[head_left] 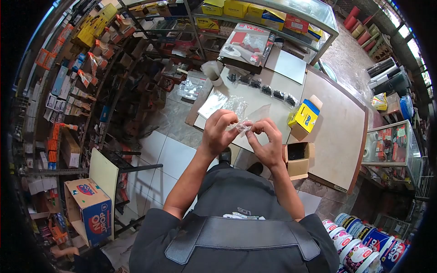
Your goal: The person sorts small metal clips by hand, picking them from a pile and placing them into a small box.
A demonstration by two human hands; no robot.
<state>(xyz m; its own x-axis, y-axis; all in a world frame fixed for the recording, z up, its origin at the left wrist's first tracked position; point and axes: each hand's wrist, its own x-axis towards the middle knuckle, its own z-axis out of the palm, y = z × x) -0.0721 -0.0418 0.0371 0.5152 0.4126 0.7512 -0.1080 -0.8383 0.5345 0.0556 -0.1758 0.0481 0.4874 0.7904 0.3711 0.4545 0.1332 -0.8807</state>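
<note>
Both hands are held in front of my body, above the near edge of the table, with a small clear plastic bag (260,113) between them. My left hand (219,133) pinches the bag's gathered part between thumb and finger. My right hand (267,142) pinches the same bag from the other side, its fingertips close to the left ones. More clear plastic bags (236,103) lie just beyond my left hand. A row of small packets with black parts (266,90) runs across the table past my hands. What the held bag contains, I cannot make out.
A yellow-and-blue box (304,117) and an open cardboard box (298,159) with dark contents are right of my hands. A large boxed stack (243,45) and a white board (286,66) sit at the back. Packed shelves (86,77) line the left; paint buckets (359,255) stand lower right.
</note>
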